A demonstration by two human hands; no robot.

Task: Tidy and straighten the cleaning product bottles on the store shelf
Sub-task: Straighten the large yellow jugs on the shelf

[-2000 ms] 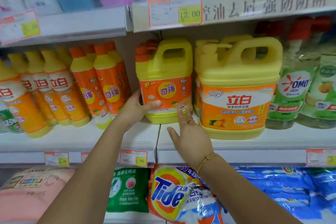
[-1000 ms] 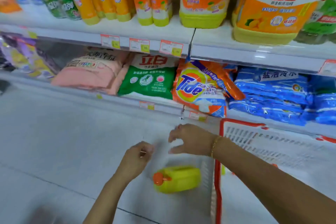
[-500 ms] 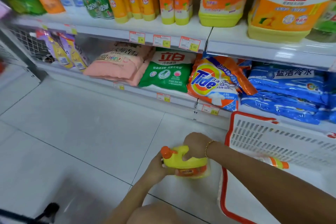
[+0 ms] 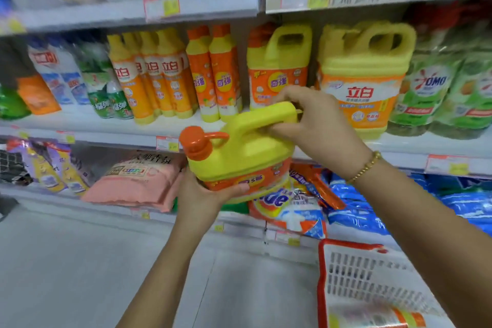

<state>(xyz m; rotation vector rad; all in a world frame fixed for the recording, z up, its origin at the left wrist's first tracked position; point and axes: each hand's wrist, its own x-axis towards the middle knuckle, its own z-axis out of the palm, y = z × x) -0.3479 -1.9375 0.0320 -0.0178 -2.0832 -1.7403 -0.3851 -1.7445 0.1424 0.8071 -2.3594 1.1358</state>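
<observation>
Fingers (image 4: 277, 129) clamped yellow plastic orange-capped jug (image 4: 239, 152): right hand (image 4: 314, 125) on handle, left hand (image 4: 202, 194) at base; tilted, risked toppling slim orange bottles (image 4: 213, 74) behind it.

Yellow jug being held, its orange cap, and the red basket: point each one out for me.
yellow jug (image 4: 239, 153), head view, on its yellow shoulder under the handle.
orange cap (image 4: 195, 142), head view, on the cap's top.
red basket (image 4: 348, 245), head view, on its red top rim.
</observation>
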